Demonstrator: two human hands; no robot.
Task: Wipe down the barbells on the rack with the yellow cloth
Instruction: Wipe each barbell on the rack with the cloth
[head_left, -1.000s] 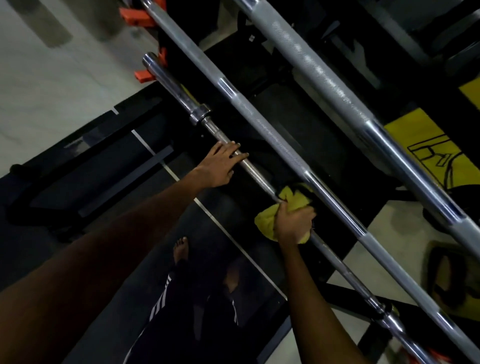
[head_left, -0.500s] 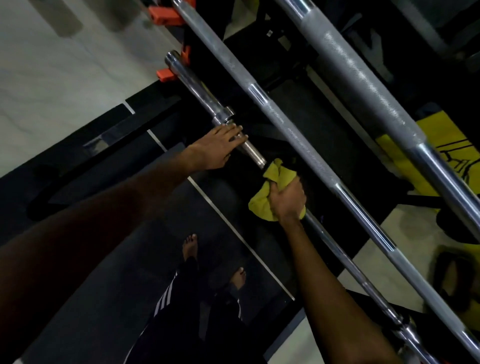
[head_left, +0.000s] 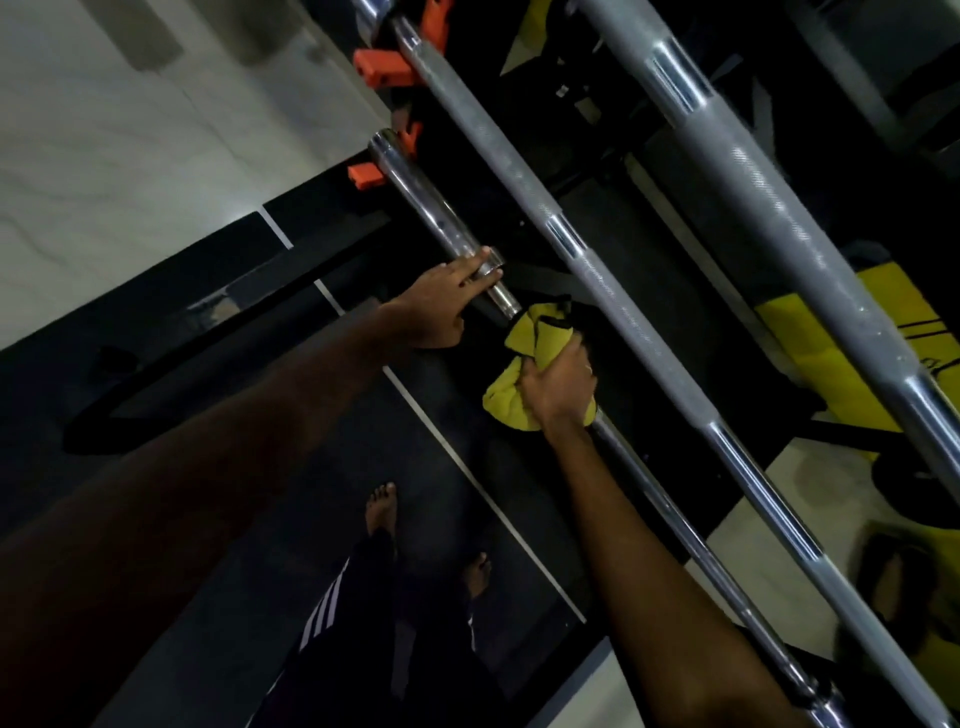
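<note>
On the lowest barbell (head_left: 423, 200) of the three, just down-shaft of its collar (head_left: 493, 271), the yellow cloth (head_left: 514, 395) is bunched round the bar. The right hand (head_left: 558, 387) is clenched over cloth and shaft together, knuckles toward the camera. Its fingertips pass behind the bar and are not visible. The left hand (head_left: 439, 306) is released: fingers (head_left: 470, 266) straight, laid across the collar and the inner end of the sleeve, resting rather than gripping, just beside the cloth but apart from it.

Governing relation: the bar's long axis runs diagonally from the orange rack hooks (head_left: 384, 67) at upper left to the lower right frame edge. On that evidence the cloth can travel only along this line. Up-left, the collar and the left hand stand directly in its path. Down-right, the long shaft lies open beside the right forearm. The right hand is judged the working hand; the left appears to steady the bar.

The middle barbell (head_left: 613, 291) and top barbell (head_left: 769, 218) lie parallel beyond, touched by neither hand.

Not determinable: whether the cloth wraps fully round the shaft; the bar's condition beneath it; the far end, cut off at lower right. Lighting is dim. Bare feet (head_left: 382, 512) stand on the dark floor mat (head_left: 322, 499) below.
</note>
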